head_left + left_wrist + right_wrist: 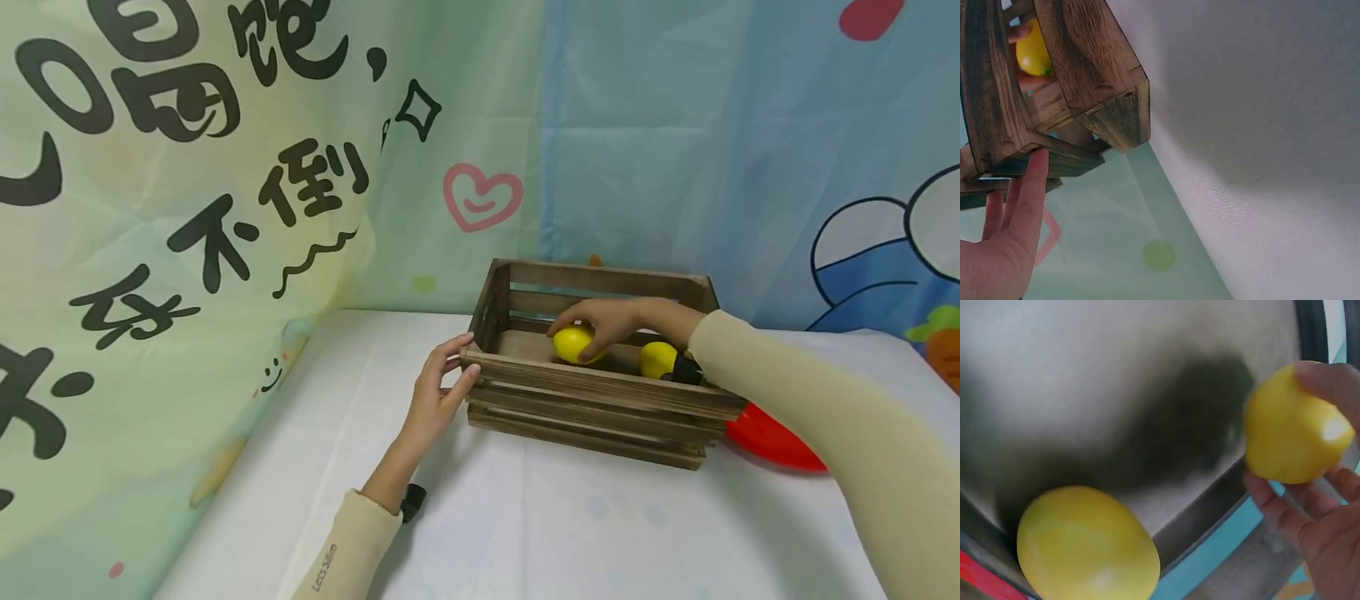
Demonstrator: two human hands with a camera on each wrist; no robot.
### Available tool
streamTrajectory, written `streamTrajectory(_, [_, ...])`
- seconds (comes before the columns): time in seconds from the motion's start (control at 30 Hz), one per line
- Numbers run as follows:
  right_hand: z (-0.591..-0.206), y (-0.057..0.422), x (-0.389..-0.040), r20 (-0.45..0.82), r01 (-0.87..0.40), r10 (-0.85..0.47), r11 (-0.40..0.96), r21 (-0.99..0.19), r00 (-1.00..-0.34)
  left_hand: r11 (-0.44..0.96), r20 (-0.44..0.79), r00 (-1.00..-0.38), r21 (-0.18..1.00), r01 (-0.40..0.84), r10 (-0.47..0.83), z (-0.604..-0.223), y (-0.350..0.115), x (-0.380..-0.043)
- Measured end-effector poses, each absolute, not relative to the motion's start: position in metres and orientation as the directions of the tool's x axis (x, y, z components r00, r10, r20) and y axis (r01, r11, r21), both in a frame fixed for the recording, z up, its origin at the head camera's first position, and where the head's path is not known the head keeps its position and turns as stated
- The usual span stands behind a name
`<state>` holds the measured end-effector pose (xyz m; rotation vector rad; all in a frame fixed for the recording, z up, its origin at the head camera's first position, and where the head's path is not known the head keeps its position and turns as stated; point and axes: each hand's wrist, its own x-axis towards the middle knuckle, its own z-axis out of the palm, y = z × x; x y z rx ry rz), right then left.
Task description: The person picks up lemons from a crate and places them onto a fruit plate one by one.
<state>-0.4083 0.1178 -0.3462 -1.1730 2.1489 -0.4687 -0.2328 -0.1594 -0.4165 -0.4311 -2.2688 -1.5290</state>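
Observation:
My right hand point(611, 321) reaches into a slatted wooden crate point(600, 387) and pinches a lemon point(573, 343) between thumb and fingers. In the right wrist view this lemon point(1297, 428) appears over the crate's floor, with its shadow beside it. A second lemon point(1088, 547) lies at the crate's right end, below my wrist. My left hand point(438, 379) rests against the crate's left front corner, its fingers and thumb extended. The left wrist view shows a straight finger point(1034, 181) touching the wood's end.
A red round-edged item point(780, 442) sits at the crate's right, partly covered by the crate and my right sleeve. The white-covered table point(562, 525) meets a printed cloth backdrop point(637, 167) just behind the crate.

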Motion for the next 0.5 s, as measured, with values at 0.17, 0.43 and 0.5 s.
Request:
streamTrajectory(0.17, [-0.340, 0.115, -0.405, -0.289, -0.628, -0.849, 0.523, -0.576, -0.443, 0.366, 0.459, -0.887, 0.819, 0.442, 0.044, -0.416, -0.159, -0.233])
streamTrajectory(0.43, [-0.333, 0.112, -0.403, -0.254, -0.638, -0.845, 0.525, -0.562, -0.471, 0.351, 0.481, -0.875, 0.812, 0.467, 0.051, -0.418, -0.159, -0.235])
streamTrajectory(0.5, [-0.332, 0.111, -0.403, -0.252, -0.630, -0.842, 0.527, -0.570, -0.477, 0.352, 0.474, -0.879, 0.815, 0.460, 0.050, -0.419, -0.159, -0.234])
